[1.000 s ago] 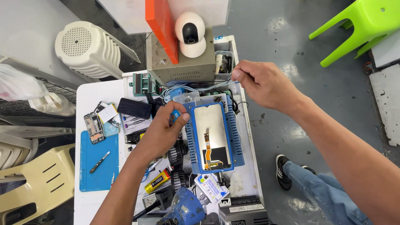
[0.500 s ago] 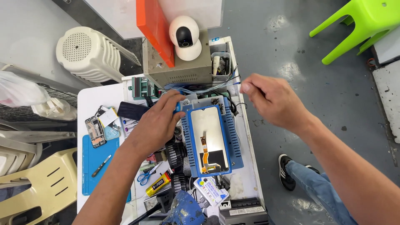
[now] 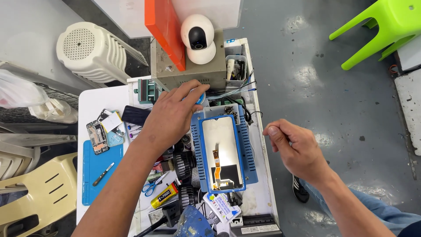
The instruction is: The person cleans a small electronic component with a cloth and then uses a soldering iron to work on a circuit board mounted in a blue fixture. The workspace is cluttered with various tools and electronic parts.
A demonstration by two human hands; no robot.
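Overhead view of a crowded repair bench, seen by the person working at it. The left hand (image 3: 173, 116) reaches forward across the bench, fingers curled narrow over a small round blue object (image 3: 200, 97) at the foot of a grey metal box (image 3: 193, 70); whether it grips or only touches cannot be told. Just right of that hand's wrist lies a phone screen panel (image 3: 221, 151), face down with an orange ribbon cable, resting on a blue heating plate (image 3: 250, 153). The right hand (image 3: 294, 149) hovers off the bench's right edge, above the grey floor, loosely closed with thumb against fingers; whether it pinches anything is too small to tell. Beyond the left fingertips a white round camera (image 3: 198, 39) sits on the box beside an orange slab (image 3: 164, 28). Left of the left forearm lie a blue mat (image 3: 98, 175) with a small tool, scissors (image 3: 150, 188) and a yellow glue tube (image 3: 163, 196). Judged from this, a light, steady touch on the blue object suits best, keeping the wrist clear of the panel beside it
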